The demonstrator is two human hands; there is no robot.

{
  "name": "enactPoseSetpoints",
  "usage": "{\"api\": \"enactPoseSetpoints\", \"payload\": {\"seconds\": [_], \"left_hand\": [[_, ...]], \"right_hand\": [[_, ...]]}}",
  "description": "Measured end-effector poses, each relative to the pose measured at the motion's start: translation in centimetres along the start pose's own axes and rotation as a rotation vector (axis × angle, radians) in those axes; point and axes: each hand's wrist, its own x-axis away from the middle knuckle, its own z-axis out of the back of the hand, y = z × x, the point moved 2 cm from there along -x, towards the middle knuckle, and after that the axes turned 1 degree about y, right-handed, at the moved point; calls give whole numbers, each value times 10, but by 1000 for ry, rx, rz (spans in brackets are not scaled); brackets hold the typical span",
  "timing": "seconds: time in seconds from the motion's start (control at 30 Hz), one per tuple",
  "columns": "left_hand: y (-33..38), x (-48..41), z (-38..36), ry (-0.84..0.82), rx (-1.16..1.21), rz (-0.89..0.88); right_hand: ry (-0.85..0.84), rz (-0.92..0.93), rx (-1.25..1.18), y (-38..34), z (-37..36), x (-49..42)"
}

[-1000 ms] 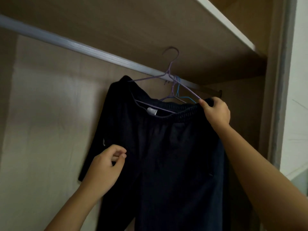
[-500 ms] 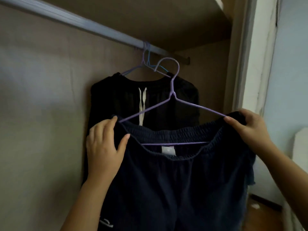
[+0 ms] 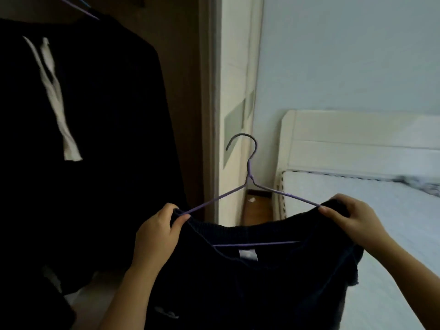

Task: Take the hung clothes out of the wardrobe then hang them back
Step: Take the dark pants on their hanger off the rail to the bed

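Pale blue wall [image 3: 345, 55], white headboard [image 3: 357, 134], pale mattress [image 3: 369, 203], brown wooden floor [image 3: 258, 211], dim light

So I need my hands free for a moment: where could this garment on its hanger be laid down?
The mattress is bare between the white headboard and your right hand; bedding bunches at its far right edge. The floor strip beside the bed is narrow. The wardrobe side is filled by the hanging black garment.

Dark navy shorts [image 3: 262, 282] on a purple hanger [image 3: 250, 184], black garment [image 3: 95, 115] with white drawstrings [image 3: 54, 91], pale blue wall [image 3: 345, 55].
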Motion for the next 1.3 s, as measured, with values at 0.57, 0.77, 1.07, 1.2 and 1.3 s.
{"api": "enactPoseSetpoints", "payload": {"seconds": [0.57,0.77,1.07,1.2,1.3], "left_hand": [[92,200,-40,-504,316,93],[150,280,-38,-677,340,-43],[219,396,-31,-949,385,-80],[274,447,-22,-1019,369,-162],[326,499,-13,-1087,403,-234]], "right_hand": [[97,-601,5,83,70,345],[208,-807,49,64,118,491],[327,-1025,77,53,184,649],[394,-1083,85,46,226,716],[438,-1140,80,40,265,785]]}}
